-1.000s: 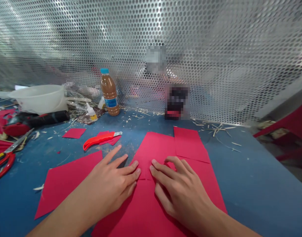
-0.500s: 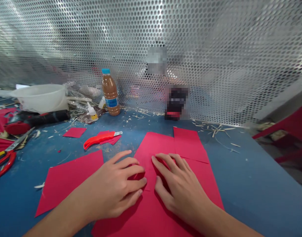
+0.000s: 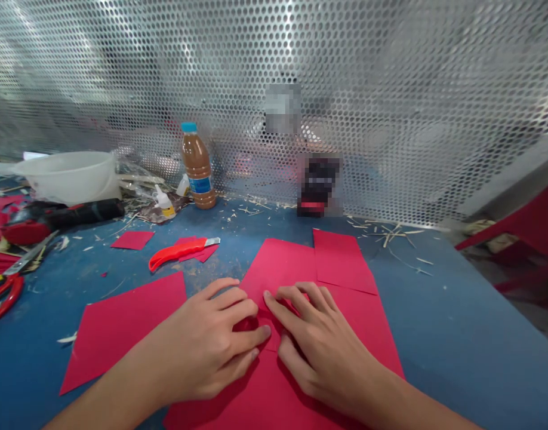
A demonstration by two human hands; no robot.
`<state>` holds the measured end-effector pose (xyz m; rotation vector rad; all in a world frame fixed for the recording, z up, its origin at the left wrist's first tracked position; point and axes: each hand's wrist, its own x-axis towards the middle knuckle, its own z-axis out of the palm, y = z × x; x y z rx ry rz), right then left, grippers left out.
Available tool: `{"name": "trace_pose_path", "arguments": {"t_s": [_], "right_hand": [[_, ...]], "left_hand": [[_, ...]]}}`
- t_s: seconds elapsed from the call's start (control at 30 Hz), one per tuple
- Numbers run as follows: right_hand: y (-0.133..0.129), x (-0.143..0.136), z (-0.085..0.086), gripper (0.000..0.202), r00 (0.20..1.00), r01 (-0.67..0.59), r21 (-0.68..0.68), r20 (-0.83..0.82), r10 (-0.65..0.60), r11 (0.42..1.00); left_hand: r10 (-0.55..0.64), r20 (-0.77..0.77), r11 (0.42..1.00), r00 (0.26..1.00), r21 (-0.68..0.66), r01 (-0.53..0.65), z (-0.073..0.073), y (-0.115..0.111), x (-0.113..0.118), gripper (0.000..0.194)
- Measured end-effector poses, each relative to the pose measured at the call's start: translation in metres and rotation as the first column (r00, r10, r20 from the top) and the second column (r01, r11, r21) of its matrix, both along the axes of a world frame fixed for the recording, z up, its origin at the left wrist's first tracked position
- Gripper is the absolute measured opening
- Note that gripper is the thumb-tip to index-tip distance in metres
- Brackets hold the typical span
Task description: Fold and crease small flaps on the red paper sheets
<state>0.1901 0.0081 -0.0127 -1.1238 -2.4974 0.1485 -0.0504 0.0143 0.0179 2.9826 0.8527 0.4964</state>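
In front of me lies a large piece of red paper (image 3: 287, 263), made of overlapping pieces with seams. My left hand (image 3: 215, 340) rests on its left side, fingers apart and bent, index fingertip pressing near a seam. On the right part, my right hand (image 3: 319, 334) lies with bent, spread fingers, its index fingertip pressing the paper close to the left fingers. Neither hand grips anything. To the left sits a separate red sheet (image 3: 126, 322). Beyond my left hand, a red-handled cutter (image 3: 179, 252) lies over small red scraps (image 3: 206, 254).
Farther left are scissors (image 3: 9, 286), a black and red power tool (image 3: 77, 215), a white tub (image 3: 72, 176) and a small glue bottle (image 3: 164, 202). A brown drink bottle (image 3: 197, 170) stands before the perforated metal panel (image 3: 238, 71). Thin wood slivers (image 3: 393, 233) litter the blue table (image 3: 453, 322).
My right index finger has shifted left and slightly nearer, toward my left fingertips. My left index fingertip has moved slightly to the right and away from me. The paper stays in place.
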Motion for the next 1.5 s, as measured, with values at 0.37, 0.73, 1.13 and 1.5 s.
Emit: {"name": "trace_pose_path", "arguments": {"t_s": [0.37, 0.73, 1.13, 1.5], "right_hand": [[0.0021, -0.0029, 0.003, 0.035, 0.987, 0.094, -0.047, -0.123, -0.099, 0.995], [0.0007, -0.0015, 0.0027, 0.03, 0.987, 0.055, -0.03, -0.151, -0.059, 0.998], [0.0019, -0.001, 0.0027, 0.061, 0.973, 0.054, -0.101, -0.219, -0.075, 0.993], [0.0036, -0.001, 0.0039, 0.058, 0.975, 0.064, -0.119, -0.204, -0.087, 0.991]], "left_hand": [[0.017, -0.031, 1.0, 0.999, 0.012, -0.016, 0.0027, -0.0022, -0.0006, 0.023], [0.032, -0.064, 0.999, 0.997, -0.03, -0.034, 0.0003, 0.0007, -0.0028, 0.029], [0.005, -0.023, 1.0, 1.0, 0.011, -0.005, 0.0032, 0.0019, -0.0014, 0.026], [0.011, -0.062, 0.993, 0.998, -0.12, -0.018, 0.0066, 0.0024, -0.0038, 0.033]]}}
